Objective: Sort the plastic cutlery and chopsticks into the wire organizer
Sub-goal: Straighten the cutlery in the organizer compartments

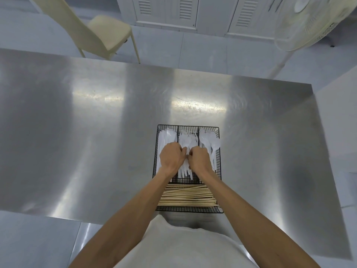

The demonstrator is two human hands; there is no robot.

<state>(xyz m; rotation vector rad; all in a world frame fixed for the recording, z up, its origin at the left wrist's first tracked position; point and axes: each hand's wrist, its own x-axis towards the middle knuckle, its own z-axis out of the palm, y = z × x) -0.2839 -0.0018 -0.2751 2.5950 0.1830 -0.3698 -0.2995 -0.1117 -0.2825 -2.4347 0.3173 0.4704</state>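
Forks (188,140) bunched under left hand (172,158) and right hand (199,159) — both curled tight on them — yank carelessly, they'll snag the wire organizer (218,167).

There is a single view, from a wide-angle camera worn on the person's head. It looks forward and steeply down over the person's own chest and forearms onto the steel desk (96,113), whose edges bow from the lens. The wire organizer (219,167) sits close below, slightly right of centre, at the near desk edge. Farther up the frame the view reaches the floor beyond the desk, a cream chair (100,33), white louvred cabinets (168,12) and a standing fan (309,26).
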